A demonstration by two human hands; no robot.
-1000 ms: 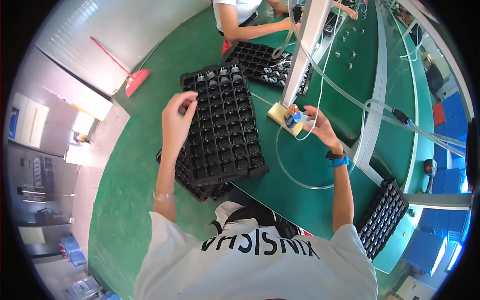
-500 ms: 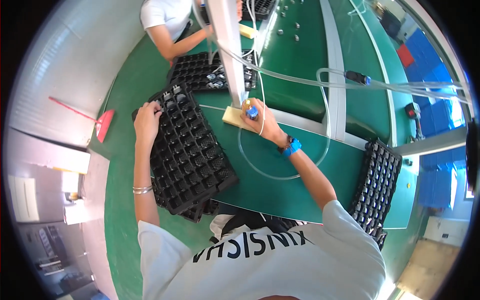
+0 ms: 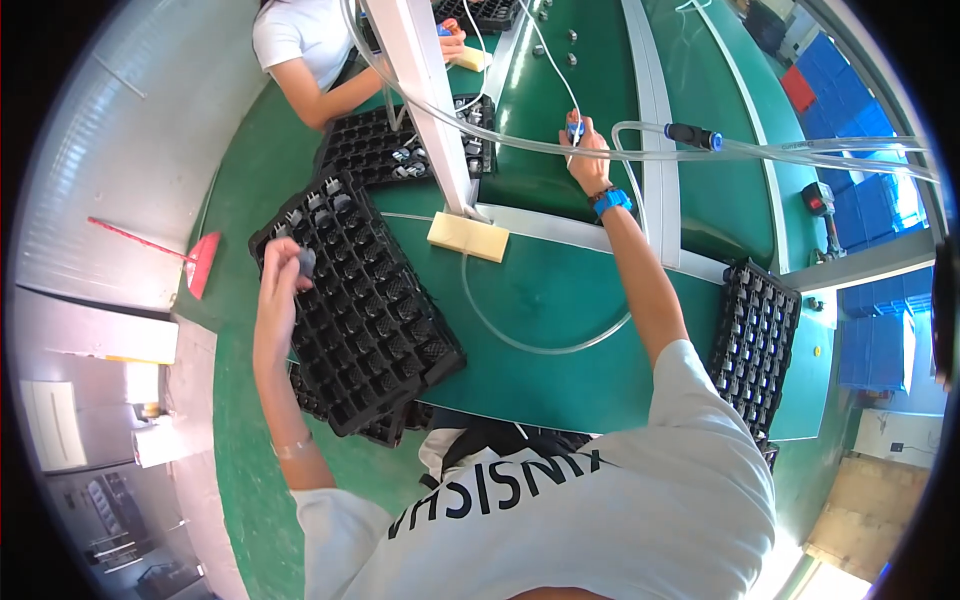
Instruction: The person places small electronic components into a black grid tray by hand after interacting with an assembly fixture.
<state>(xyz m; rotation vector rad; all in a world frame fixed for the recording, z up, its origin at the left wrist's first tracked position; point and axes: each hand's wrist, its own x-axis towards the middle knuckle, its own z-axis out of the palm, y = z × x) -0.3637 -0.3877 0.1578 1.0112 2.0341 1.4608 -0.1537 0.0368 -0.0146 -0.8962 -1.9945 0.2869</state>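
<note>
Over the left side of a black compartment tray (image 3: pixel 385 310), my left hand (image 3: pixel 278 300) is closed on a small grey part (image 3: pixel 306 262). The tray lies tilted across the table's left edge, and its far rows hold several small metal parts (image 3: pixel 325 195). Out over the green conveyor belt (image 3: pixel 530 100), my right hand (image 3: pixel 590 165) grips a small blue air tool (image 3: pixel 575 130) with a thin white tube running from it. My fingers partly hide the tool, and whether it touches anything cannot be made out.
A yellow block (image 3: pixel 468 237) sits beside a white metal post (image 3: pixel 425 100). Clear hoses (image 3: pixel 780 150) cross above the belt. Another filled black tray (image 3: pixel 757 340) stands at the right. At the far left, a co-worker (image 3: pixel 310 60) works by another tray (image 3: pixel 370 145).
My right hand has moved from the yellow block, away and to the right over the belt, with the air tool. My left hand has drawn back nearer along the tray, the grey part now showing.
</note>
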